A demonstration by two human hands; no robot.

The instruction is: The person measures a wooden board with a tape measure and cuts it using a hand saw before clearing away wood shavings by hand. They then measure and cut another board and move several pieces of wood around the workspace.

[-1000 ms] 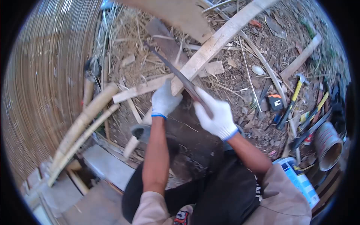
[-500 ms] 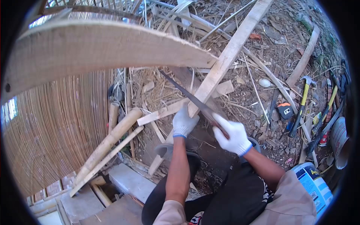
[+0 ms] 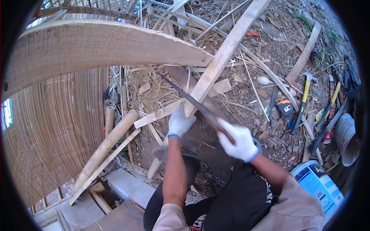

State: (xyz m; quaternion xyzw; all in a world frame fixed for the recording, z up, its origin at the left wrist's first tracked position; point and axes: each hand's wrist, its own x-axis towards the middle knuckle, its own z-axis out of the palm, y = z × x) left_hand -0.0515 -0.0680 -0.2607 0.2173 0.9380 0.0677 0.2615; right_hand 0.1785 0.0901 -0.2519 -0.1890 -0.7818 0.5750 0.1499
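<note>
- Over the littered ground point(image 3: 244, 90), a pale wooden strip point(image 3: 221, 59) slants away, its near end by the left hand point(image 3: 181, 121)
- Gloved fingers of that hand close around this end
- The right hand point(image 3: 237, 141), slightly blurred, clenches the handle of a dark blade point(image 3: 189, 99), which crosses the strip near that end
- The strip looks whole; any cut, and how much remains to work, perhaps hides beneath the blade

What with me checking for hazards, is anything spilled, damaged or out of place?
The stained container right of the hammer lies on its side, mouth open, as if knocked over; no spill shows.
</note>
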